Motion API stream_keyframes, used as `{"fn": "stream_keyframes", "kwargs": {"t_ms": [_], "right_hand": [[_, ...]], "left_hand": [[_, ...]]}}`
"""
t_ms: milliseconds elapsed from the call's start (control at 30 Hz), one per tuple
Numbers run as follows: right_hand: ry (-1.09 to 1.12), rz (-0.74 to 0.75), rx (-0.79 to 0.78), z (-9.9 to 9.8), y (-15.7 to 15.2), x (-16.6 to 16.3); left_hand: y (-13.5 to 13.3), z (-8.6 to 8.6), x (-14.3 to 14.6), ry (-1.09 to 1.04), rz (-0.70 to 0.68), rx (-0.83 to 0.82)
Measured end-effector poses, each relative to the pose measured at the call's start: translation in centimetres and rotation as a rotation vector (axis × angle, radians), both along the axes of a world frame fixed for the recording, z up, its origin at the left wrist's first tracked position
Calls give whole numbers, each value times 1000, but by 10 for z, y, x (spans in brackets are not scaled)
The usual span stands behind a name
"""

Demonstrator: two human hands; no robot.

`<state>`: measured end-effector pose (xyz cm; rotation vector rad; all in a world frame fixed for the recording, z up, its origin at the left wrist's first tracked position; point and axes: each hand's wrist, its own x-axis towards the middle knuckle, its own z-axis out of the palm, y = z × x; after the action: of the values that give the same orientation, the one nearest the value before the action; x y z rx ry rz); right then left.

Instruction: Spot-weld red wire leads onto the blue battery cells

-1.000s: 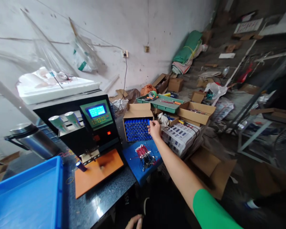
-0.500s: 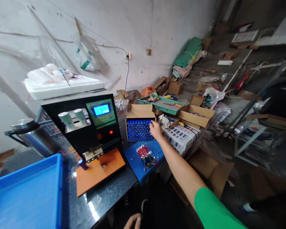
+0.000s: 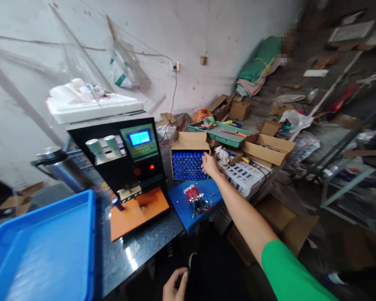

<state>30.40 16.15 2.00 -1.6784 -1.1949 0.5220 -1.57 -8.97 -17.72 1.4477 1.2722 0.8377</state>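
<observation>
My right hand (image 3: 209,164) reaches into the right side of an open cardboard box (image 3: 190,140), its fingers closed at the end of a blue cylindrical battery cell there. Rows of blue battery cells (image 3: 188,165) lie stacked in the box, ends facing me. In front of it, a bundle of red and black wires (image 3: 194,200) lies on a blue cloth (image 3: 179,196). Low in the view, my left hand (image 3: 176,284) has thumb and forefinger pinched together; what they hold, if anything, is too small to make out.
A black spot welder (image 3: 144,175) with a lit screen stands left of the box. One blue cell (image 3: 117,204) stands on its orange base (image 3: 150,213). A blue tray (image 3: 92,234) and a steel jug (image 3: 67,169) are further left; a green tray (image 3: 228,140) lies behind.
The view has shifted, so the bench sits a little further right. My left hand has come further into view, still pinched. My right hand stays at the cells in the box.
</observation>
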Motion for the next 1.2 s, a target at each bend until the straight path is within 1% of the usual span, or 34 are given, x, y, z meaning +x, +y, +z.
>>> {"fn": "stream_keyframes", "kwargs": {"t_ms": [133, 233, 333, 400, 433, 467, 533, 567, 667, 800, 967, 1067, 1200], "right_hand": [[72, -9, -10, -4, -12, -1], [64, -6, 4, -11, -21, 1], [-52, -60, 90, -20, -39, -4], [-180, -50, 143, -26, -54, -14], [-250, 9, 147, -30, -61, -20], [-319, 98, 135, -33, -68, -28], [-474, 282, 41, -38, -78, -45], [-544, 344, -25, -40, -82, -53], [-713, 445, -197, -42, -89, -76], [-869, 478, -311, -40, -88, -98], [-914, 471, -406, -39, -84, -112], [-891, 467, -406, -38, -83, -109], [-804, 423, -366, -34, -79, -95]], "left_hand": [[-17, 31, -2, 32, -5, 24], [-17, 52, -10, 40, 43, 56], [-13, 67, -17, 50, 85, 106], [-11, 72, -18, 60, 85, 140], [-11, 72, -17, 65, 80, 152], [-12, 72, -15, 69, 74, 159], [-15, 70, -8, 72, 58, 167], [-18, 68, -4, 70, 48, 171], [-27, 62, 6, 70, 24, 176], [-37, 55, 13, 84, 12, 167], [-44, 50, 8, 99, 16, 160], [-42, 52, 4, 96, 31, 162], [-30, 61, 3, 63, 57, 194]]}}
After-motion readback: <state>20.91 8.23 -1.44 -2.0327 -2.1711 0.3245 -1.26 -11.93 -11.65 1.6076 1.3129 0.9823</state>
